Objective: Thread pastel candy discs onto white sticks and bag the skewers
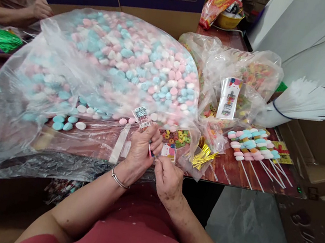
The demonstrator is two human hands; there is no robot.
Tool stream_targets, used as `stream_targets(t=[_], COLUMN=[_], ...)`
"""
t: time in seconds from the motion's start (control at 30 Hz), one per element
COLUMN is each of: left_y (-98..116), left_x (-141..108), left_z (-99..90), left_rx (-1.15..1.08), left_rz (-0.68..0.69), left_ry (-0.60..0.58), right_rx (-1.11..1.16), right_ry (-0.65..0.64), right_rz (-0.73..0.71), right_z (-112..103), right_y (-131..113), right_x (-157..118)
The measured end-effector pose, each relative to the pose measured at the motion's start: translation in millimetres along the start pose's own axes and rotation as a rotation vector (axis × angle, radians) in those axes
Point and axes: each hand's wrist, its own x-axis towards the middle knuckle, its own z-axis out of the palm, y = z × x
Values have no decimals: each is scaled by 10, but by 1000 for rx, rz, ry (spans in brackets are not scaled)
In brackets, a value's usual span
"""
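Observation:
My left hand (142,147) is closed around a printed candy wrapper (143,119). Its end with a square code and a barcode sticks up above the fingers, and a colourful bit shows below them. Just to the right, my right hand (170,181) pinches at the lower end, its fingertips meeting the left hand; what lies between them is too small to make out. Behind the hands are a clear bag of ring-shaped candies (178,137) and a small bag of gold twist ties (203,156).
A large clear bag of pink, blue and white candies (123,60) covers much of the table. At right lie skewers of stacked candies (253,143), a stack of printed wrappers (229,97) and a bundle of white sticks (306,100). Another person's hand (40,8) shows at upper left.

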Motion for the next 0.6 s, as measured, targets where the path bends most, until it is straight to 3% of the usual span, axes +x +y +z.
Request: stream_targets(t=[0.13,0.23,0.33,0.43,0.5,0.6], left_y=[-79,-116,-166,-221,-226,-69], left_x=[-60,-52,-67,-102,-102,-48], left_z=[-42,-113,-163,-172,-178,-226], left_rx=[45,116,203,247,268,283], left_rz=[38,158,244,267,290,307], left_ry=[-30,-4,45,48,36,45], right_rx=[130,330,503,458,365,177], right_ry=[-51,-22,-105,-222,-235,-275], right_rz=[78,201,257,243,200,131], right_z=[9,-28,-17,57,100,69], right_y=[-1,-2,-23,-38,-31,8], right_x=[37,101,199,268,286,308])
